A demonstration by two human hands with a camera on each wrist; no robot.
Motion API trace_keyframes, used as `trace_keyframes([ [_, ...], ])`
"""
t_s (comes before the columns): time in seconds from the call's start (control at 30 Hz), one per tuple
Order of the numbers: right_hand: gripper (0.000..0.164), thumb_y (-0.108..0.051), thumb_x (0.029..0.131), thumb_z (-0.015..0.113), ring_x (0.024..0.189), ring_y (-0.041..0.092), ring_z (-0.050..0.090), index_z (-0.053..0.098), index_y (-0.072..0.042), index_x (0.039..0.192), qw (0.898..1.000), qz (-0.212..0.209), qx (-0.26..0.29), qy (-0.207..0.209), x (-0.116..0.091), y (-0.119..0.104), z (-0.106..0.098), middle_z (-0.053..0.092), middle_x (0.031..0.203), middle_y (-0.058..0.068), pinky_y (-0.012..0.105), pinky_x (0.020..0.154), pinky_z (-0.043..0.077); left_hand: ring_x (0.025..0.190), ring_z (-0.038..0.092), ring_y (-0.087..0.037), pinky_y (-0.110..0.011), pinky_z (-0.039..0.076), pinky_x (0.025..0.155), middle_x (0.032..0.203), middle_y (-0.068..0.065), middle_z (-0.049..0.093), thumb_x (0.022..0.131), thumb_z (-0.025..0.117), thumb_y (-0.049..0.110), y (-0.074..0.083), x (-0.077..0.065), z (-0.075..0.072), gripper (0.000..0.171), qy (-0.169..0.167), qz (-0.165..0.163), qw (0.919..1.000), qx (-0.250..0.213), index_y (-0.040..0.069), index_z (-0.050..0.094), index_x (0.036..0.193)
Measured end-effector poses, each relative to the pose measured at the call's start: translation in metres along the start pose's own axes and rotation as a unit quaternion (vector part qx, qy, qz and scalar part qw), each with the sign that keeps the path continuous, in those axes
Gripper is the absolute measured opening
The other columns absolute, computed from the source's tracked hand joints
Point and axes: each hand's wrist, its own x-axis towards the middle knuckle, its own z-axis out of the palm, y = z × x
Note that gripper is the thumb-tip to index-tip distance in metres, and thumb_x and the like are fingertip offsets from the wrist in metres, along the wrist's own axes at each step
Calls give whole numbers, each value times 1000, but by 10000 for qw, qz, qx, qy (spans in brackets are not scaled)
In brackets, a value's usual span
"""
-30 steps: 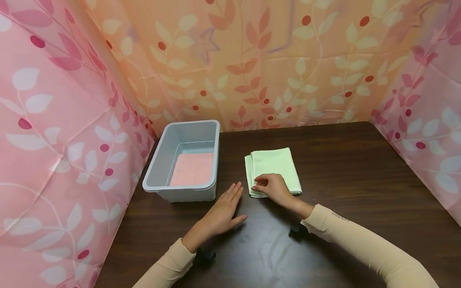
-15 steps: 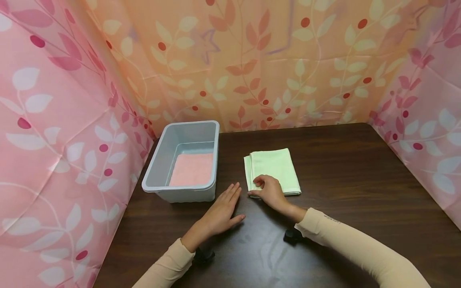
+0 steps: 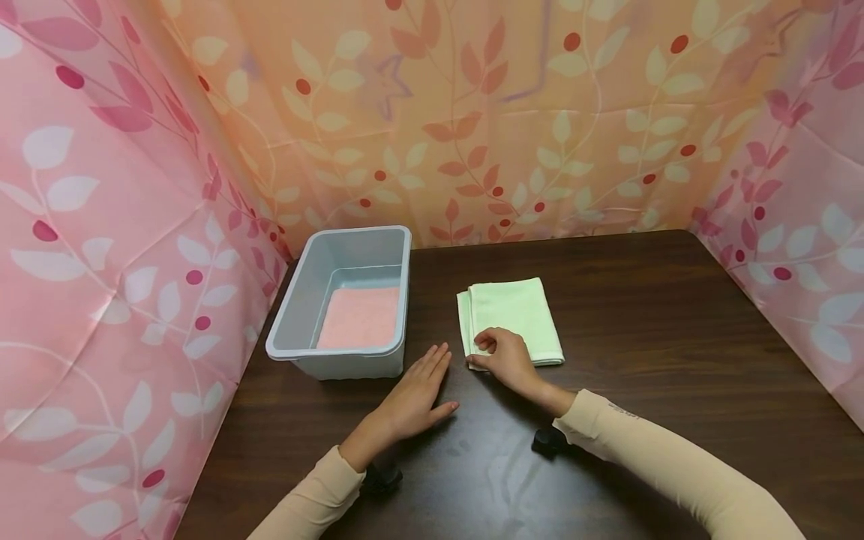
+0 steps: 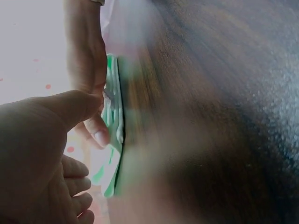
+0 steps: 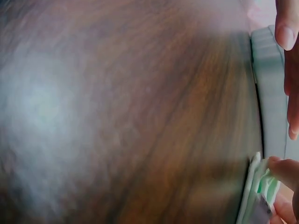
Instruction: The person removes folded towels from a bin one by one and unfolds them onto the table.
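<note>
A folded light green towel (image 3: 520, 315) lies on the dark wooden table, right of the grey plastic tub. At its near left corner my right hand (image 3: 508, 362) pinches the layered edge between thumb and curled fingers. In the right wrist view the thumb (image 5: 284, 169) is at the towel's edge (image 5: 252, 186), where green folds and a small grey tag show. My left hand (image 3: 412, 397) is palm down with fingers straight, near the tub's front right corner and holding nothing. The left wrist view shows the towel's stacked layers (image 4: 114, 102) side-on behind my left thumb.
The grey tub (image 3: 286, 330) stands at the back left with a folded pink towel (image 3: 359, 319) on its floor. Orange and pink leaf-patterned curtains (image 3: 432, 112) hang behind and beside the table (image 3: 641, 300). Dark wrist-camera mounts (image 3: 548, 442) sit under both wrists.
My right hand has shifted slightly left along the towel's near edge and its thumb has lowered to the corner. My left hand stays in place.
</note>
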Motion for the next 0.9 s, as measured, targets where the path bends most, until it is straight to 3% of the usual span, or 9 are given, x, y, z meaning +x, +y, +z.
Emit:
trace_keyframes([
  [0.27,17,-16,80,82,70,9,66,78,-6,94,9997,-163,144,-115,4,2,-9,76,81,4,21,65,52,155,18,-32,-47,26,123,167,-14,18,95,61,46,0,2,2,84,-73,-34,10000,29,1,24,156],
  [0.53,17,-9,82,78,76,13,71,79,-6,98,9991,-135,288,-269,7,3,-19,79,90,7,20,66,53,154,22,-34,-49,29,122,165,-16,22,96,61,45,1,7,2,82,-170,107,9998,92,-1,27,155],
  [0.9,17,-14,85,77,83,19,75,80,-7,100,9986,-138,493,-87,12,4,-36,79,95,7,23,68,56,156,16,-28,-45,26,124,168,-11,16,97,57,50,10,23,2,84,-786,326,9962,172,4,22,157],
])
